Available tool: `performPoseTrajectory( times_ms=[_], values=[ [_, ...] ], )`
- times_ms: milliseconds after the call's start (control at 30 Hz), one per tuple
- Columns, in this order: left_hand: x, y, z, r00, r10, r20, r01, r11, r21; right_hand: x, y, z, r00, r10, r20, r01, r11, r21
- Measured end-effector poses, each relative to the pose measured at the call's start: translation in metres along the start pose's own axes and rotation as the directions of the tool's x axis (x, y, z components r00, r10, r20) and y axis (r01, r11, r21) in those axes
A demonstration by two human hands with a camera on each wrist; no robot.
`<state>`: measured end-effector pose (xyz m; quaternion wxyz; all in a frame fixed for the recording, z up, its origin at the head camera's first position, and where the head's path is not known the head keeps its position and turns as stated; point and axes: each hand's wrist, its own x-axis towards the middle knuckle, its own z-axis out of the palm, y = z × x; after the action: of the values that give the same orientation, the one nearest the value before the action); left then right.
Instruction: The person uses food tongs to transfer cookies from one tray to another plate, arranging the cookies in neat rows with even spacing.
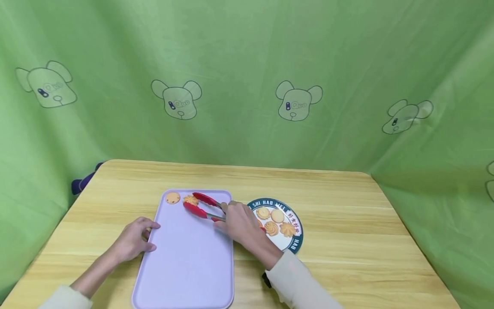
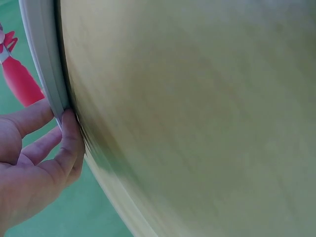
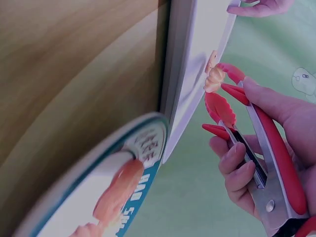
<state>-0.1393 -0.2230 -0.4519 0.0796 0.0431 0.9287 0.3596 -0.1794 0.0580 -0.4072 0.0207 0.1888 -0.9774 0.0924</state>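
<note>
My left hand (image 1: pixel 135 238) holds the left edge of a lilac tray (image 1: pixel 185 266); in the left wrist view, the thumb and fingers pinch its rim (image 2: pixel 44 54). With my right hand (image 1: pixel 239 221) I grip metal tongs with red tips (image 1: pixel 194 210), and the handles lie between thumb and fingers in the right wrist view. The tongs' tips stand apart on either side of a flower-shaped cookie (image 1: pixel 189 200) near the tray's far end. Whether both tips touch it, I cannot tell. Beside it, in the far left corner, lies a round speckled cookie (image 1: pixel 172 198).
Right of the tray sits a round plate (image 1: pixel 278 242) with a dark green lettered rim and several cookies (image 1: pixel 272 228), partly hidden by my right forearm. The wooden table (image 1: pixel 347 240) is backed by a green curtain (image 1: pixel 239 51). Something dark purple (image 1: pixel 80 185) shows beyond the left edge.
</note>
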Motion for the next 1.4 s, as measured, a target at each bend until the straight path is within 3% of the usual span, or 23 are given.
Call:
performPoseTrajectory(
  times_ms=[367, 533, 733, 933, 1033, 1400],
  values=[
    [-0.001, 0.001, 0.001, 1.0, -0.002, 0.0, 0.002, 1.0, 0.002, -0.036, 0.031, -0.018, 0.999, -0.033, -0.041, 0.037, 0.993, 0.109],
    [-0.001, 0.001, 0.002, 1.0, -0.004, 0.002, 0.004, 1.0, -0.001, -0.054, 0.05, -0.029, 0.997, -0.06, -0.04, 0.063, 0.995, 0.081],
    [-0.001, 0.001, 0.003, 1.0, 0.017, -0.004, -0.017, 1.0, 0.006, -0.077, 0.072, -0.04, 0.999, -0.032, -0.042, 0.034, 0.999, 0.036],
    [-0.001, 0.001, 0.003, 1.0, 0.028, -0.009, -0.028, 1.0, 0.006, -0.103, 0.096, -0.054, 0.995, -0.048, -0.093, 0.051, 0.998, 0.023],
    [-0.001, 0.0, 0.003, 1.0, 0.022, -0.01, -0.022, 1.0, 0.004, -0.116, 0.106, -0.06, 0.995, -0.023, -0.098, 0.027, 0.999, 0.033],
    [-0.001, -0.001, 0.003, 1.0, 0.016, -0.008, -0.016, 1.0, 0.01, -0.151, 0.129, -0.062, 0.991, 0.127, 0.036, -0.128, 0.992, 0.023]
  ],
)
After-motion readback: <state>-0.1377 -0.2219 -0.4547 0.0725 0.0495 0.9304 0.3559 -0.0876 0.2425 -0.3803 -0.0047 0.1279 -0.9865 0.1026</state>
